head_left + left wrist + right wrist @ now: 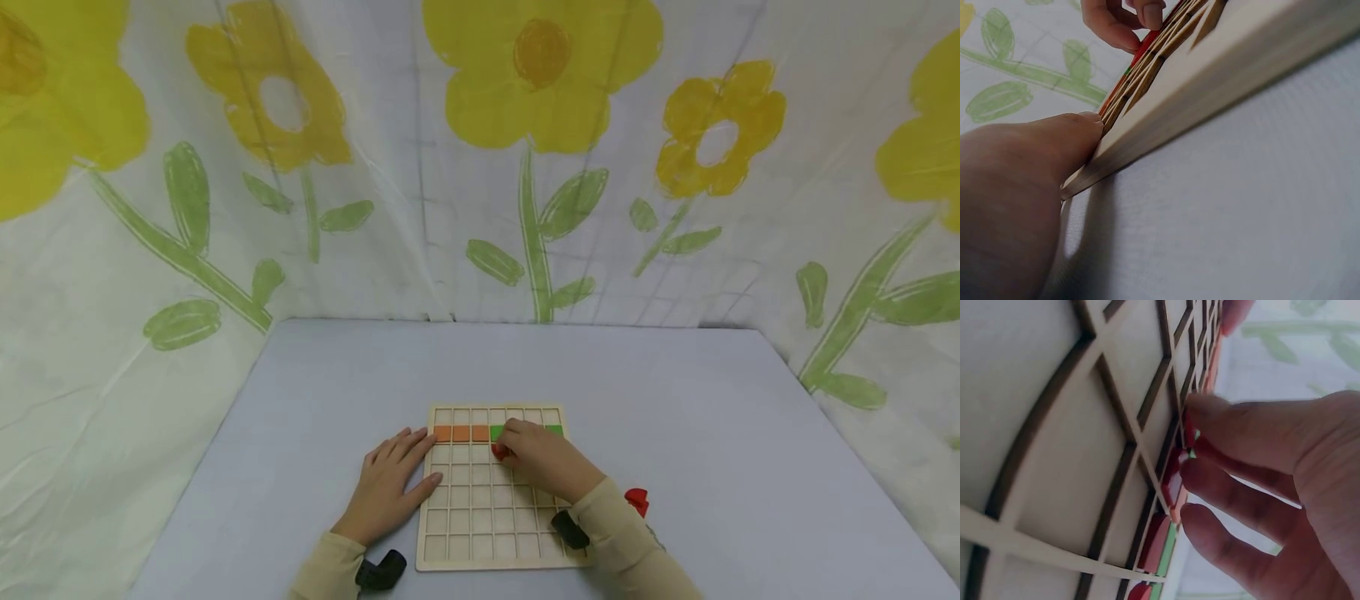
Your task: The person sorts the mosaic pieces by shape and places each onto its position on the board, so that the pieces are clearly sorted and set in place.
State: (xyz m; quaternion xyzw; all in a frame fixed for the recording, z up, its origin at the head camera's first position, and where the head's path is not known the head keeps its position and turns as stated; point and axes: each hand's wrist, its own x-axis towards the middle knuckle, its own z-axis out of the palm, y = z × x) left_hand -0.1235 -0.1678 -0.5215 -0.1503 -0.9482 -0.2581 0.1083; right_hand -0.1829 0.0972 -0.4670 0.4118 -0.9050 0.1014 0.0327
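A pale wooden grid board (450,547) lies on the table. My left hand (386,487) rests at its left edge, fingers straight and spread, with the thumb touching the rim in the left wrist view. My right hand (551,458) is over the board's upper middle. Its thumb and fingers pinch a small red piece (498,451) just below the row of coloured squares. That row has orange squares (461,433) on the left and green squares (555,430) on the right. In the right wrist view, several more red pieces (1155,540) sit in cells beside that row, mostly hidden from the head view.
More red pieces (637,500) lie on the table right of the board, partly behind the right sleeve (622,533). A black wrist device (382,571) is strapped at the left wrist, another (570,530) at the right. A flower-painted sheet (420,208) hangs behind the table.
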